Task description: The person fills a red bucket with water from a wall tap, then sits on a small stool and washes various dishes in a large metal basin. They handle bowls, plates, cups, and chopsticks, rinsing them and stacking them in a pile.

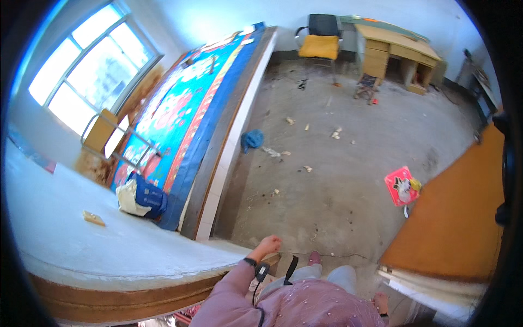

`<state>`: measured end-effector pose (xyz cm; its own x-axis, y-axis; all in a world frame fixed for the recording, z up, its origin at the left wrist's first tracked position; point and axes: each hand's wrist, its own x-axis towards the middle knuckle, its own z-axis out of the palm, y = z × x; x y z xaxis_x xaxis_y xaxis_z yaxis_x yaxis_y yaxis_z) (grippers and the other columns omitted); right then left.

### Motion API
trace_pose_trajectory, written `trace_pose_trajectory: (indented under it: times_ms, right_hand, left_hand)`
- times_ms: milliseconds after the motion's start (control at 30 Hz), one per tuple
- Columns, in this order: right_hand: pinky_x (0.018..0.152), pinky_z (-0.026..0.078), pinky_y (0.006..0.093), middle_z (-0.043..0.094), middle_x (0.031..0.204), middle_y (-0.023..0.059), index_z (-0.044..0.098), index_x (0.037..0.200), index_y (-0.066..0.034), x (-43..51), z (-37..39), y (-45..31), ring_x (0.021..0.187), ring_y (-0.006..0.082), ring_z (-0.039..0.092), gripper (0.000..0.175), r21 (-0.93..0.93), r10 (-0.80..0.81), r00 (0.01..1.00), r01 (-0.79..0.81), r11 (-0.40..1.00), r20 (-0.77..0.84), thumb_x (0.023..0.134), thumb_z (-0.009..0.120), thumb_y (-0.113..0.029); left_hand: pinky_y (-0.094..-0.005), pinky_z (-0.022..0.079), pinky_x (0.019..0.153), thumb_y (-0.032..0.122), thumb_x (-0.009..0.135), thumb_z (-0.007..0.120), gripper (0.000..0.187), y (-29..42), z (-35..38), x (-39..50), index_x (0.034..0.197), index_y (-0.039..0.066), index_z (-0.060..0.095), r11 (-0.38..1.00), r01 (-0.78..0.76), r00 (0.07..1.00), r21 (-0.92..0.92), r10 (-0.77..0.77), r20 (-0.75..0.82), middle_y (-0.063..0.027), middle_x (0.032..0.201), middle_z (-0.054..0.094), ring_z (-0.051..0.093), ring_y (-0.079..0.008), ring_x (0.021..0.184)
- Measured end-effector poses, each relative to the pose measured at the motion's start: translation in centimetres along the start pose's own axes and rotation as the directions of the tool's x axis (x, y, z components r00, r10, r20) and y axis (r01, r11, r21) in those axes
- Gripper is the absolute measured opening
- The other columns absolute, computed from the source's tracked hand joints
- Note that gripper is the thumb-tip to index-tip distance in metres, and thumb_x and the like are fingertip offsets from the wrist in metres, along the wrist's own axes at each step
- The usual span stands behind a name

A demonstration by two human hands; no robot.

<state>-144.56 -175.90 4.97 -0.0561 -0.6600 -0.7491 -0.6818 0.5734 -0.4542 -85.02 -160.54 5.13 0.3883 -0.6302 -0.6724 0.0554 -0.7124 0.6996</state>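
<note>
My left hand (271, 244) is held out in front of me, beside the doorway's edge, its fingers curled and nothing visible in it. A dark band circles that wrist. Low at the right, my right hand (381, 302) hangs beside my body near the brown door (453, 212); its fingers are too small and blurred to make out. Before me spreads a grey concrete floor (302, 163) with scattered scraps (336, 133). A pink-red flat piece (401, 186) with white and yellow bits on it lies by the door.
At left runs a raised bed platform (220, 180) with a blue floral cover (175, 106). On it are a blue bag (149, 198) and a metal-framed chair (102, 131). A blue plastic bag (252, 139) lies alongside. Farther back stand a yellow-cushioned chair (318, 45) and a wooden desk (398, 45).
</note>
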Motion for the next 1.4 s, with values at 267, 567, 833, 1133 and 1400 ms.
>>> trace_pose_trajectory:
  times_ms: [267,567,833,1133,1400]
  right_hand:
    - [0.048,0.043,0.0356,0.056,0.063,0.0104,0.059,0.073,-0.0044,12.8,-1.4,-10.9,0.052,0.0222,0.055,0.014,-0.152,-0.162,0.982,0.175,0.973,0.098,0.078,0.055,-0.017]
    - [0.054,0.045,0.0404,0.060,0.068,0.0152,0.063,0.070,-0.0048,33.4,-1.9,-16.3,0.061,0.0274,0.058,0.015,-0.698,-0.295,0.933,0.352,0.623,0.208,0.074,0.058,-0.018]
    - [0.070,0.049,0.0377,0.064,0.088,0.0159,0.062,0.100,-0.0043,41.6,-5.1,-54.7,0.081,0.0273,0.063,0.022,-0.238,-0.570,0.812,0.534,0.811,-0.121,0.084,0.054,-0.016]
    - [0.072,0.050,0.0431,0.065,0.089,0.0199,0.064,0.092,-0.0029,46.2,-4.8,-65.0,0.082,0.0364,0.063,0.020,-0.116,-0.190,0.901,0.157,0.981,-0.390,0.080,0.055,-0.017]
    - [0.066,0.051,0.0404,0.066,0.083,0.0167,0.067,0.090,-0.0049,46.8,-0.7,-58.7,0.071,0.0346,0.064,0.027,0.302,0.365,0.839,-0.254,0.919,-0.403,0.079,0.055,-0.026]
  left_hand:
    - [-0.0287,0.050,0.061,0.011,0.081,0.058,0.023,8.0,-0.5,14.1,0.103,0.005,0.063,0.984,-0.077,0.995,0.161,0.087,-0.057,-0.0045,0.073,0.063,0.059,-0.0150,0.066]
    - [-0.0298,0.044,0.044,0.014,0.085,0.055,0.012,18.5,-7.9,19.9,0.079,0.006,0.062,0.967,0.060,0.995,0.248,-0.077,0.056,-0.0057,0.060,0.059,0.057,-0.0152,0.051]
    - [-0.0294,0.050,0.051,0.004,0.081,0.057,0.014,18.5,-11.6,32.2,0.095,0.002,0.060,0.979,0.126,0.983,-0.163,-0.146,-0.115,-0.0076,0.067,0.061,0.060,-0.0186,0.057]
    - [-0.0290,0.047,0.045,0.004,0.082,0.053,0.008,40.2,-17.2,60.1,0.088,0.003,0.059,0.953,0.199,0.968,0.228,-0.228,0.107,-0.0077,0.062,0.057,0.056,-0.0173,0.052]
    - [-0.0248,0.041,0.040,0.005,0.084,0.050,0.017,76.4,-11.5,86.9,0.101,0.004,0.054,0.945,0.028,0.982,0.324,-0.088,0.170,-0.0049,0.075,0.057,0.055,-0.0132,0.054]
